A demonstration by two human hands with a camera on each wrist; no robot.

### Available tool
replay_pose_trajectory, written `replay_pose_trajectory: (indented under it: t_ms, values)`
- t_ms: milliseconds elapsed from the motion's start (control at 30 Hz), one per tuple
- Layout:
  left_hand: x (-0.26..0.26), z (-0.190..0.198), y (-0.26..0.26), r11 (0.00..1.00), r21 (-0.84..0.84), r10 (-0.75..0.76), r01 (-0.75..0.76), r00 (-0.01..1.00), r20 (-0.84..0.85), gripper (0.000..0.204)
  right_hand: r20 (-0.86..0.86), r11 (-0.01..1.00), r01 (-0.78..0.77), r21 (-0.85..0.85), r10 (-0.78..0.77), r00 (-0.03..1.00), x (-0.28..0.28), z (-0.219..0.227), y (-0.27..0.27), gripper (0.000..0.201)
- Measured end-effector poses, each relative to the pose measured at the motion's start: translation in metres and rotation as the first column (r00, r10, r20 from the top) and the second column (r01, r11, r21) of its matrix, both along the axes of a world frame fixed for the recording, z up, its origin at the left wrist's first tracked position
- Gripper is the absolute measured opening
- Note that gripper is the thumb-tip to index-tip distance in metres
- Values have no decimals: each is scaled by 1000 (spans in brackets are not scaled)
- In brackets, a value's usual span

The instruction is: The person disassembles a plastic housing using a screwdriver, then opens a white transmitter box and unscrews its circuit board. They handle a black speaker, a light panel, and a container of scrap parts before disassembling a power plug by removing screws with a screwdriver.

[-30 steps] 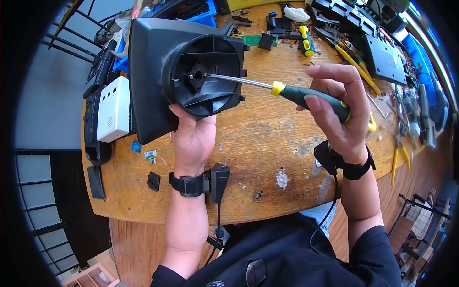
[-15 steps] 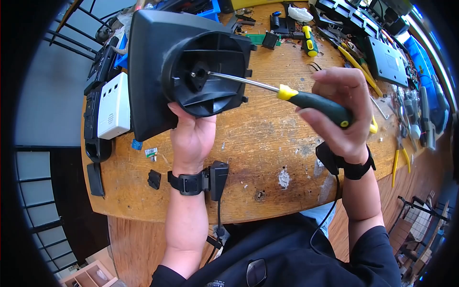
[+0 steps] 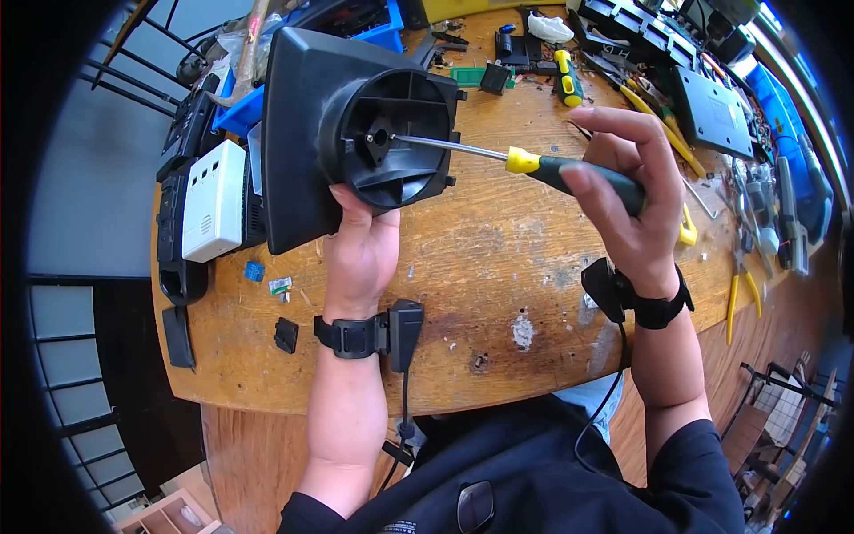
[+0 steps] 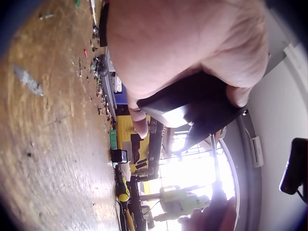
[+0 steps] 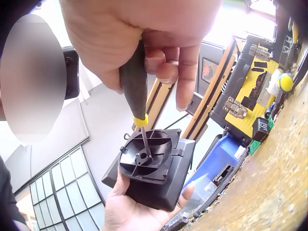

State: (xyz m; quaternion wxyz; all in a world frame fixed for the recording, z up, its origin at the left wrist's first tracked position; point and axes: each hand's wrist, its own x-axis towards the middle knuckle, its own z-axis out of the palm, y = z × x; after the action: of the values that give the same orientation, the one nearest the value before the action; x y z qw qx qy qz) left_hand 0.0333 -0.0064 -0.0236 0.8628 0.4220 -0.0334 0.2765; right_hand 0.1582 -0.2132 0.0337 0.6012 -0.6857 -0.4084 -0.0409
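Note:
A black plastic housing (image 3: pixel 302 169) with a round ribbed recess is held up over the table by my left hand (image 3: pixel 363 258), its thumb on the recess rim. My right hand (image 3: pixel 642 196) holds a screwdriver (image 3: pixel 583 178) by its dark green handle, thumb on the near side and index finger raised off it. The shaft's tip meets a screw on the small diamond-shaped mount (image 3: pixel 379 142) inside the recess. In the right wrist view the screwdriver (image 5: pixel 133 82) points down into the housing (image 5: pixel 161 187), with the left hand (image 5: pixel 132 214) under it.
A white box (image 3: pixel 213 203) stands at the left of the wooden table (image 3: pixel 463 294). Another yellow-green screwdriver (image 3: pixel 567 78), a white-wrapped lump (image 3: pixel 550 28) and a grey device (image 3: pixel 714 111) lie at the back. Yellow-handled pliers (image 3: pixel 743 285) lie on the right.
Both the housing and my left hand have shifted slightly right. The fingers of my right hand have changed position round the handle, and the screwdriver lies at a flatter angle than a second ago.

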Motion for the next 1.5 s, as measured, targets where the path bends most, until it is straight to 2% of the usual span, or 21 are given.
replay_pose_trajectory:
  t_ms: [67, 200, 267, 300, 367, 400, 500, 533, 633, 700, 767, 800, 833, 900, 1033, 1133, 1300, 1367, 1400, 1433, 1500]
  values:
    - [0, 0, 0, 1000, -15, -7, 7, 1000, -17, 50, 114, 983, -97, 153, 80, 990, 4, -2, 3, 39]
    - [0, 2, -2, 1000, -17, -12, 12, 1000, -25, 49, 73, 974, -136, 183, 124, 990, 3, -1, -1, 41]
    - [-1, 0, -1, 1000, -12, -27, 27, 999, -19, 48, -159, 904, -305, 300, 363, 918, 6, -3, -8, 41]
    - [-1, 0, -1, 1000, -11, -27, 27, 999, -18, 48, -157, 904, -305, 300, 363, 919, 5, -2, -9, 41]
    - [0, -1, -1, 999, -39, -20, 19, 999, -25, 48, -169, 987, -134, 84, 147, 975, 3, 1, -11, 43]
    - [0, -1, -1, 999, -38, -16, 15, 1000, -24, 48, -143, 998, -43, 48, 50, 988, 1, 3, -6, 41]
    - [0, -1, 0, 997, -70, -31, 30, 999, -10, 46, -114, 998, -37, 59, 43, 993, -1, 2, -4, 40]
    - [-1, 1, 0, 997, -69, -42, 41, 999, -8, 44, -22, 980, -130, 149, 135, 991, 6, -1, -1, 43]
    - [-1, 1, -2, 996, -68, -65, 64, 998, -7, 42, -28, 954, -163, 251, 176, 984, 3, -4, 4, 48]
    - [0, 1, -2, 995, -68, -79, 78, 997, -7, 42, -36, 954, -161, 251, 175, 984, 4, -6, 3, 45]
    - [0, 2, -2, 994, -57, -91, 91, 996, 3, 42, -220, 917, -276, 287, 344, 913, 8, -7, -4, 45]
    - [0, 2, -3, 994, -57, -91, 91, 996, 3, 42, -246, 954, -242, 178, 281, 928, 6, -4, -9, 51]
    - [0, 2, -4, 998, -30, -53, 52, 998, -42, 47, -245, 954, -242, 178, 281, 928, 4, -1, -10, 51]
    - [0, 1, -4, 1000, -1, -13, 13, 996, -84, 52, -318, 983, -166, 79, 183, 930, 2, 3, -9, 46]
    - [1, 2, -2, 1000, -13, -22, 21, 998, -60, 51, -313, 985, -111, 131, 148, 938, 0, 0, -1, 41]
    - [0, 2, -4, 999, -21, -28, 27, 998, -59, 51, -132, 961, -162, 226, 195, 972, 8, -7, 2, 48]
    - [0, 1, -2, 994, -56, -94, 96, 995, 22, 42, -111, 945, -230, 231, 260, 959, 9, -7, -2, 48]
    - [0, -1, -2, 994, -78, -80, 81, 997, 19, 42, -336, 937, -248, 246, 322, 885, 4, 0, -7, 47]
    - [0, 0, -2, 994, -78, -81, 82, 997, 19, 42, -329, 966, -191, 177, 241, 913, 3, 4, -7, 44]
    - [0, 1, -3, 998, -44, -49, 48, 998, -32, 47, -329, 966, -190, 177, 240, 913, 1, 5, -6, 44]
    - [0, 2, -3, 1000, -8, -16, 16, 997, -81, 51, -344, 991, -111, 77, 131, 930, -1, 6, -3, 39]
